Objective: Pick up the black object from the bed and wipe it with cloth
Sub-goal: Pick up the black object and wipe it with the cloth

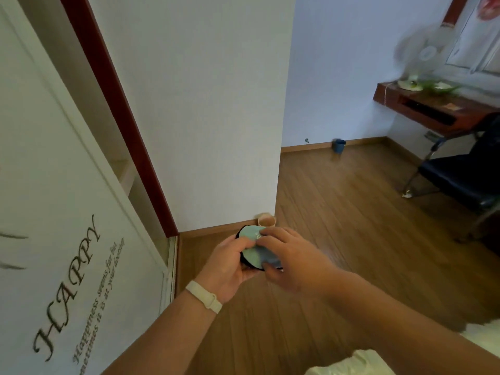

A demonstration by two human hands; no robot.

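My left hand, with a white band on its wrist, grips a round black object from the left side. Only the object's dark rim shows, because a light blue-green cloth covers its top. My right hand presses the cloth down onto the object with its fingers curled over it. Both hands are held together above the wooden floor, in front of my body.
A white wardrobe door with "HAPPY" lettering stands close on the left. A white wall corner is ahead, with a small beige cup at its foot. A dark chair, a wall shelf with a fan and a blue bin are at the right.
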